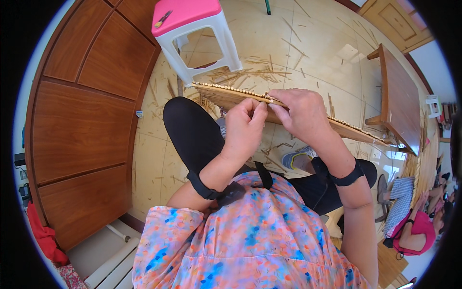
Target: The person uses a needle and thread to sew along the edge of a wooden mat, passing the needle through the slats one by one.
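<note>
A long, narrow wooden board point(224, 96) spans the space in front of me, with a row of small pale round pieces, like stick ends point(227, 88), along its top edge. My left hand point(243, 126) has its fingers pinched at that edge near the middle. Just right of it, my right hand point(302, 115) is closed on the same edge, thumb close to my left fingertips. Whatever small piece sits between the fingertips is too hidden to name.
A white stool point(169, 54) with pink top point(185, 14) holds a small tool point(163, 19). A wooden cabinet point(84, 135) is left, a leaning tabletop point(399, 111) right. Sticks point(260, 74) litter the tiled floor point(327, 43). A person in pink point(416, 236) works at the far right.
</note>
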### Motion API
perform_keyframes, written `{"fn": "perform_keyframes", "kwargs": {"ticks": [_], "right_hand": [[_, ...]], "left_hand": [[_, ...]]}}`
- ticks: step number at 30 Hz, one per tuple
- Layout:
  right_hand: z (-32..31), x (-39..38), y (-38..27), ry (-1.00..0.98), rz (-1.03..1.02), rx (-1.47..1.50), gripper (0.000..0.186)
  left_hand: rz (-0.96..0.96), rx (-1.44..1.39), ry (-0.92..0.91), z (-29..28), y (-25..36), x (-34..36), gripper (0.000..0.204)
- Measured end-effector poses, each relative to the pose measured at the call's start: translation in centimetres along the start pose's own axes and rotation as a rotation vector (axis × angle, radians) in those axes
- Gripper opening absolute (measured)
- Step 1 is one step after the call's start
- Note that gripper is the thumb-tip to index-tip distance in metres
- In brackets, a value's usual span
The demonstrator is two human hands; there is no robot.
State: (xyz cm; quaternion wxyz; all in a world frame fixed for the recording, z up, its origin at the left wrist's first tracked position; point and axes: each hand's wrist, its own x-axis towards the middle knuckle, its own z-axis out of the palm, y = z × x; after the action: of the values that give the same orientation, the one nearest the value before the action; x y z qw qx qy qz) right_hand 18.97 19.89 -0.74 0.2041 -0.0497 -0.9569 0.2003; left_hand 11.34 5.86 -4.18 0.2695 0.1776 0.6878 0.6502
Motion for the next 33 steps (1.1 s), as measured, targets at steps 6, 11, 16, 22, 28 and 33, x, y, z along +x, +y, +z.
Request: {"fn": "perform_keyframes", "kwargs": {"ticks": [6, 11, 16, 22, 28, 33], "right_hand": [[0.1, 0.1, -0.5, 0.024, 0.118, 0.066, 0.024], [0.4, -0.1, -0.2, 0.014, 0.080, 0.111, 0.027], [0.1, 0.0, 0.0, 0.009, 0.052, 0.081, 0.026], [-2.5, 0.1, 3.3, 0.022, 0.000, 0.053, 0.026], [-6.6, -1.3, 6.9, -0.128, -0.239, 0.101, 0.026], [-9.2, -3.8, 6.6, -0.222, -0.289, 0.013, 0.021]], "left_hand": [[-0.026, -0.105, -0.082, -0.5, 0.1, 0.1, 0.027], [-0.072, -0.238, -0.049, 0.0, 0.1, -0.4, 0.024], [-0.101, -0.347, -0.034, 0.1, 0.4, -0.2, 0.023], [0.546, 0.399, 0.136, -6.1, 3.9, -1.5, 0.012], [0.379, 0.410, -0.086, -8.5, 4.3, 0.3, 0.020], [0.343, 0.230, -0.714, -4.6, 3.4, -1.3, 0.021]]}}
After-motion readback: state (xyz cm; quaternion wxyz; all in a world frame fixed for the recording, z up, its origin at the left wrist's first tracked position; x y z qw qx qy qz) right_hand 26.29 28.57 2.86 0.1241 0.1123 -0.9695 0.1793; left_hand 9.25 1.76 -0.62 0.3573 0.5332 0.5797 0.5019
